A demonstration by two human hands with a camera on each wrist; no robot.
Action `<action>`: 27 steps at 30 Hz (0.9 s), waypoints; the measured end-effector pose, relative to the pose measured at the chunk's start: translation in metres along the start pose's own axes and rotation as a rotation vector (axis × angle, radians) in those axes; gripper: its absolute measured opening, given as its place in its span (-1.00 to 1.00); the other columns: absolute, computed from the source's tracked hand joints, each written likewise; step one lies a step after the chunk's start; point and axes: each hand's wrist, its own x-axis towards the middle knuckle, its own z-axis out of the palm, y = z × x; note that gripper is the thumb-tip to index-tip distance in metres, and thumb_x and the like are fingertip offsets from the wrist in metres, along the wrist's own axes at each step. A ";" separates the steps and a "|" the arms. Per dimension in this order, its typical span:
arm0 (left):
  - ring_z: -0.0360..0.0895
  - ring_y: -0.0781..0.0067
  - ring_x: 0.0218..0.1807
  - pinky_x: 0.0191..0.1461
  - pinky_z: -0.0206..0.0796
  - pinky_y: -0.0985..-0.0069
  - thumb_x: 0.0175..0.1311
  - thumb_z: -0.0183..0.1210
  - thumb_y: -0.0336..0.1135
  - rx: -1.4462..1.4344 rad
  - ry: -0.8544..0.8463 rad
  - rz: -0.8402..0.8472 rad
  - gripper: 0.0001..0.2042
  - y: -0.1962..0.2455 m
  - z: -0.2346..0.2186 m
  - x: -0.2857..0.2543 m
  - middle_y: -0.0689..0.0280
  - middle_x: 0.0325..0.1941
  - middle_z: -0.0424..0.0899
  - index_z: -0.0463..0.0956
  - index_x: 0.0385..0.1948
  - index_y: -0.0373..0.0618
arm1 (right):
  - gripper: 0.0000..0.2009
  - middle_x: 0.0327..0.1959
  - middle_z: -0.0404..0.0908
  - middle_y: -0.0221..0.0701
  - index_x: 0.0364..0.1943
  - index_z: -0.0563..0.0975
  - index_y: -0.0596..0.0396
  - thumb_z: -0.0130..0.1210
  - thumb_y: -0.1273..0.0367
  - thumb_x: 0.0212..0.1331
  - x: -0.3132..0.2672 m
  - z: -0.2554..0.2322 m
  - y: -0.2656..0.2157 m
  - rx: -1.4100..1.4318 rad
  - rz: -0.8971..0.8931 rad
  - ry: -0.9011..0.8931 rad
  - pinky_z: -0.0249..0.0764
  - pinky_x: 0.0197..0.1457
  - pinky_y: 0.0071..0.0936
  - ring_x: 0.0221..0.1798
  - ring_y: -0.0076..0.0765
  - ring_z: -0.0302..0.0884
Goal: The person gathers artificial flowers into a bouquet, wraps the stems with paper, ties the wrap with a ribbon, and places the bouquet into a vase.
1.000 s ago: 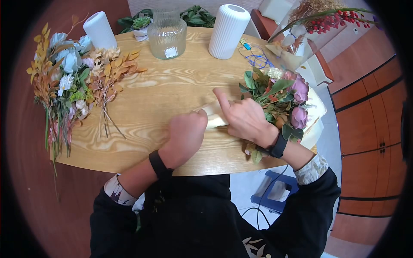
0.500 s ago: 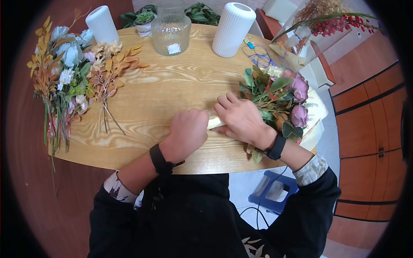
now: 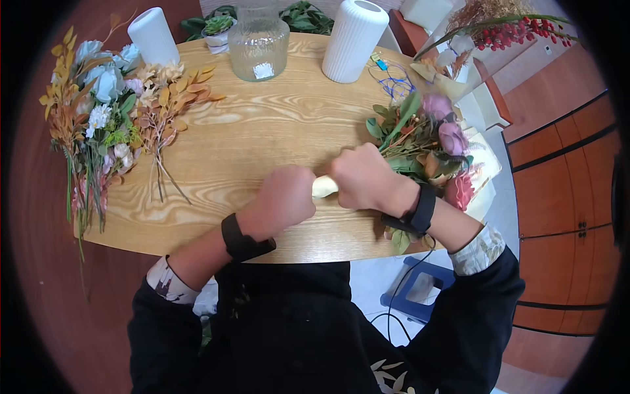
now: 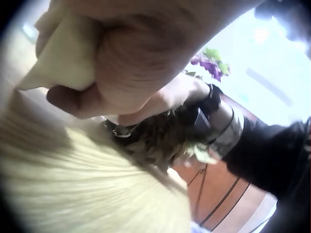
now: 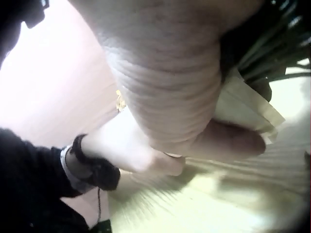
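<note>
Both hands grip a band of cream wrapping paper (image 3: 324,187) low over the table. My left hand (image 3: 283,200) has its fingers curled round one end; in the left wrist view pale paper (image 4: 73,56) sticks out between thumb and fingers. Close beside it, my right hand (image 3: 369,178) holds the paper nearer the flowers, and a folded paper edge (image 5: 248,104) shows by its thumb in the right wrist view. Beyond the right hand lies a bouquet (image 3: 410,141) with purple roses (image 3: 453,138), a coral flower (image 3: 461,190) and green leaves. Its stems are mostly hidden.
Loose artificial flowers (image 3: 105,82) and an orange-leaved spray (image 3: 174,105) lie at the table's left. Along the back stand two white vases (image 3: 354,43), a glass vase (image 3: 259,49) and a small potted succulent (image 3: 218,29). A blue cord (image 3: 394,82) lies back right.
My right hand's raised thumb and fingers have curled down round the paper. The bouquet has turned: its purple roses shifted and a coral flower came into view.
</note>
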 end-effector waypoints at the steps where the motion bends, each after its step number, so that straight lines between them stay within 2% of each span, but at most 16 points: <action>1: 0.50 -0.04 -0.52 -0.40 0.35 0.22 -0.28 0.11 -0.56 -0.125 -0.109 -0.091 -0.91 0.004 -0.008 0.002 -0.01 -0.59 0.52 0.51 -0.63 -0.29 | -0.93 -0.74 0.47 -0.22 -0.74 0.51 0.04 0.11 0.39 -0.44 0.001 0.002 -0.001 -0.002 -0.003 -0.002 0.36 -0.53 -0.25 -0.59 -0.06 0.47; 2: 0.51 -0.05 -0.51 -0.38 0.36 0.20 -0.29 0.10 -0.55 -0.249 -0.223 -0.178 -0.92 0.005 -0.014 0.004 -0.03 -0.61 0.52 0.51 -0.65 -0.28 | -0.93 -0.74 0.47 -0.22 -0.74 0.50 0.04 0.11 0.39 -0.44 0.002 0.004 -0.003 -0.049 -0.071 0.090 0.36 -0.53 -0.25 -0.59 -0.06 0.47; 3: 0.51 -0.05 -0.51 -0.38 0.36 0.20 -0.29 0.10 -0.55 -0.247 -0.228 -0.175 -0.92 0.005 -0.015 0.006 -0.03 -0.61 0.52 0.51 -0.65 -0.28 | -0.92 -0.74 0.47 -0.22 -0.74 0.50 0.04 0.11 0.39 -0.45 0.002 0.006 -0.005 -0.095 -0.135 0.183 0.35 -0.54 -0.26 -0.59 -0.06 0.47; 5: 0.52 -0.07 -0.45 -0.32 0.37 0.19 -0.28 0.10 -0.55 -0.388 -0.375 -0.226 -0.89 0.004 -0.017 0.009 -0.07 -0.57 0.52 0.51 -0.61 -0.30 | -0.92 -0.74 0.47 -0.23 -0.75 0.49 0.04 0.11 0.38 -0.46 0.001 0.005 -0.008 -0.072 -0.081 0.145 0.35 -0.54 -0.27 -0.60 -0.07 0.47; 6: 0.52 -0.07 -0.45 -0.32 0.37 0.19 -0.28 0.10 -0.55 -0.388 -0.373 -0.227 -0.89 0.003 -0.016 0.007 -0.07 -0.57 0.52 0.51 -0.61 -0.30 | -0.91 -0.75 0.47 -0.24 -0.76 0.48 0.04 0.11 0.38 -0.47 0.002 0.004 -0.008 -0.052 -0.036 0.104 0.34 -0.53 -0.27 -0.60 -0.08 0.46; 7: 0.52 -0.07 -0.45 -0.33 0.36 0.19 -0.28 0.10 -0.55 -0.324 -0.256 -0.163 -0.89 0.003 -0.013 0.004 -0.07 -0.57 0.52 0.51 -0.61 -0.30 | -0.91 -0.75 0.47 -0.24 -0.76 0.48 0.04 0.11 0.38 -0.47 0.002 -0.001 -0.008 -0.053 -0.037 0.105 0.34 -0.53 -0.27 -0.60 -0.08 0.46; 8: 0.52 -0.07 -0.45 -0.34 0.36 0.19 -0.27 0.10 -0.54 -0.261 -0.140 -0.102 -0.90 0.001 -0.009 0.001 -0.08 -0.57 0.51 0.51 -0.61 -0.30 | -0.92 -0.69 0.50 -0.22 -0.74 0.51 0.07 0.12 0.39 -0.43 0.003 -0.009 -0.007 -0.002 -0.029 -0.001 0.38 -0.49 -0.29 -0.55 -0.08 0.50; 9: 0.52 -0.07 -0.45 -0.34 0.36 0.19 -0.27 0.10 -0.54 -0.259 -0.138 -0.107 -0.90 -0.001 -0.006 -0.001 -0.08 -0.57 0.51 0.51 -0.61 -0.30 | -0.92 -0.64 0.53 -0.20 -0.72 0.54 0.09 0.13 0.40 -0.39 0.005 -0.016 -0.005 0.049 -0.021 -0.105 0.42 -0.44 -0.30 -0.50 -0.09 0.53; 11: 0.50 -0.08 -0.45 -0.35 0.36 0.19 -0.26 0.10 -0.53 -0.016 0.062 -0.039 -0.89 -0.002 -0.001 -0.002 -0.10 -0.56 0.51 0.51 -0.60 -0.30 | -0.92 -0.64 0.53 -0.19 -0.71 0.54 0.10 0.12 0.40 -0.39 0.008 -0.023 -0.003 0.044 -0.030 -0.169 0.42 -0.44 -0.30 -0.50 -0.09 0.52; 12: 0.50 -0.08 -0.45 -0.35 0.36 0.19 -0.26 0.10 -0.53 -0.013 0.061 -0.037 -0.89 -0.003 -0.001 -0.001 -0.10 -0.56 0.51 0.51 -0.60 -0.30 | -0.91 -0.64 0.53 -0.19 -0.69 0.55 0.10 0.11 0.40 -0.39 0.009 -0.026 -0.001 0.036 -0.033 -0.233 0.41 -0.44 -0.30 -0.50 -0.08 0.52; 15: 0.51 -0.06 -0.49 -0.41 0.33 0.24 -0.26 0.09 -0.55 -0.078 -0.021 -0.026 -0.88 -0.004 -0.009 0.002 -0.12 -0.58 0.51 0.50 -0.60 -0.40 | -0.90 -0.63 0.54 -0.19 -0.67 0.56 0.11 0.12 0.41 -0.39 0.011 -0.024 -0.005 -0.050 0.000 -0.211 0.41 -0.44 -0.31 -0.50 -0.07 0.52; 17: 0.49 -0.08 -0.52 -0.44 0.32 0.24 -0.33 0.08 -0.53 -0.290 -0.196 -0.150 -0.89 -0.005 -0.019 0.007 -0.11 -0.62 0.48 0.48 -0.66 -0.37 | -0.90 -0.62 0.54 -0.19 -0.67 0.56 0.11 0.12 0.41 -0.39 0.010 -0.017 -0.004 -0.082 0.027 -0.149 0.41 -0.44 -0.31 -0.50 -0.07 0.52; 19: 0.47 -0.05 -0.57 -0.47 0.30 0.25 -0.35 0.07 -0.53 -0.337 -0.245 -0.164 -0.88 -0.008 -0.021 0.009 -0.09 -0.66 0.47 0.47 -0.67 -0.38 | -0.93 -0.73 0.47 -0.22 -0.74 0.53 0.06 0.10 0.43 -0.48 0.006 -0.010 -0.001 -0.034 -0.071 0.137 0.33 -0.54 -0.28 -0.61 -0.07 0.45; 21: 0.45 -0.02 -0.62 -0.51 0.28 0.27 -0.37 0.06 -0.52 -0.388 -0.293 -0.177 -0.87 -0.008 -0.023 0.011 -0.08 -0.69 0.46 0.45 -0.68 -0.40 | -0.93 -0.74 0.47 -0.23 -0.74 0.52 0.05 0.11 0.43 -0.47 0.005 -0.009 -0.002 -0.059 -0.069 0.104 0.33 -0.54 -0.28 -0.61 -0.07 0.45; 23: 0.44 0.23 -0.68 -0.59 0.22 0.38 -0.39 0.15 -0.51 -0.389 -0.450 -0.175 -0.83 -0.008 -0.027 0.010 0.03 -0.73 0.47 0.44 -0.66 -0.41 | -0.94 -0.74 0.46 -0.23 -0.73 0.52 0.05 0.11 0.43 -0.46 0.005 -0.010 -0.002 -0.087 -0.077 0.067 0.34 -0.53 -0.28 -0.61 -0.07 0.45; 27: 0.44 0.24 -0.68 -0.58 0.22 0.40 -0.40 0.16 -0.49 -0.464 -0.572 -0.166 -0.80 -0.013 -0.029 0.008 0.07 -0.72 0.49 0.44 -0.63 -0.41 | -0.94 -0.71 0.48 -0.24 -0.73 0.52 0.07 0.13 0.43 -0.42 0.001 -0.015 -0.002 -0.004 -0.106 -0.085 0.39 -0.47 -0.28 -0.57 -0.07 0.48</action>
